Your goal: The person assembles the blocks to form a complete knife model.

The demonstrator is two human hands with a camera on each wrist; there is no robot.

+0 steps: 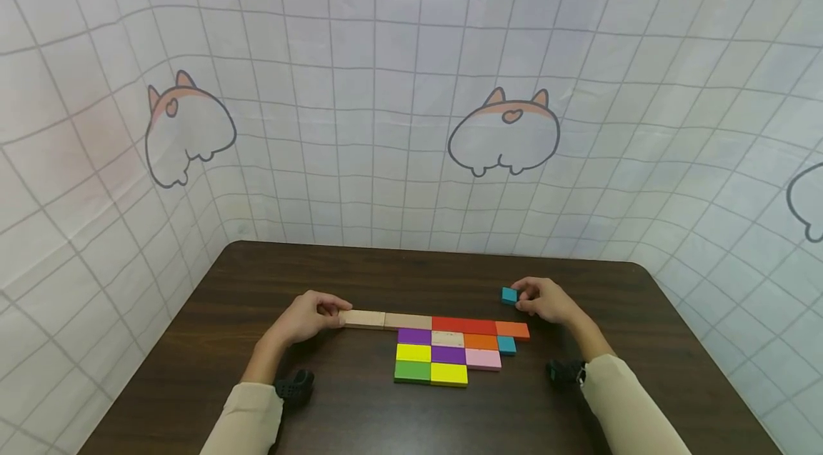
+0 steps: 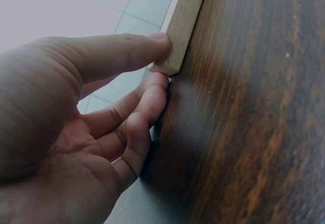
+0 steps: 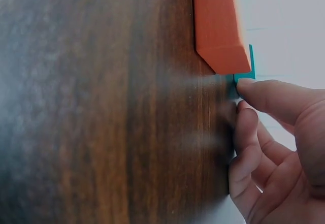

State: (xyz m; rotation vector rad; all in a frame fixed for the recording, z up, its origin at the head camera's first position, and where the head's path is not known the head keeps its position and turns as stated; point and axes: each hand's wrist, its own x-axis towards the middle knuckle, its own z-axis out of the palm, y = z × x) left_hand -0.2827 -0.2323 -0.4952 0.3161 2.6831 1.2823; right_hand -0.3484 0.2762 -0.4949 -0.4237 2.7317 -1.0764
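Observation:
At the left end of a row of flat blocks, my left hand (image 1: 311, 316) pinches a plain wooden block (image 1: 363, 319). The left wrist view shows the thumb on the near side of that wooden block (image 2: 184, 26); the other fingers curl low by its end. Behind the row's right end, my right hand (image 1: 546, 300) holds a small blue block (image 1: 509, 296) between thumb and fingers. An orange block (image 3: 221, 26) partly hides the blue block (image 3: 245, 74) in the right wrist view. A second wooden block (image 1: 408, 321), a red block (image 1: 464, 326) and an orange block continue the row.
Against the row's front lie shorter rows: purple (image 1: 414, 336), wooden, orange and blue blocks, then yellow (image 1: 414, 353), purple and pink (image 1: 483, 359), then green (image 1: 412, 371) and yellow. All rest on a dark wooden table (image 1: 360, 419). A white grid-patterned cloth (image 1: 386, 212) hangs around it.

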